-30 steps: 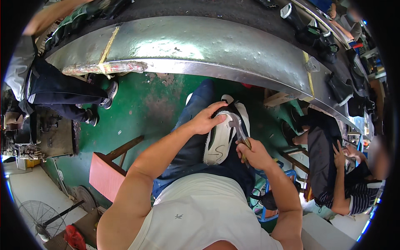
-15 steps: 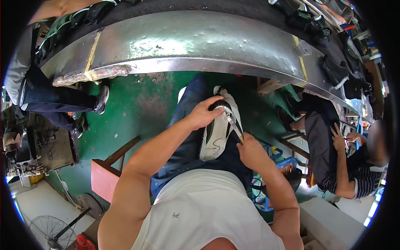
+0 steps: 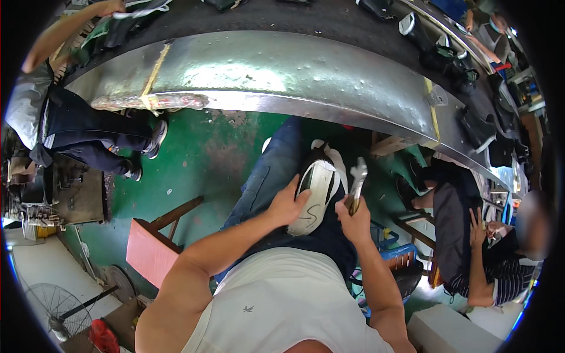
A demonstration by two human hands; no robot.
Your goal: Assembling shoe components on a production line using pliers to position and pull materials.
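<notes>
Over the lap, 1 upturned shoe lies with its far end toward 1 o'clock; the left hand grips its 8 o'clock side; the right hand, at 4 o'clock, clasps a metal-headed tool.

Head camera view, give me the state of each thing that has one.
Shoe: underside up, dark mark on it
Left hand: closed on the shoe's side
Metal-headed tool: its head apart from the shoe
Right hand: closed around the tool
Fan: cannot tell whether running
Bench edge: shiny, bumpy
</notes>
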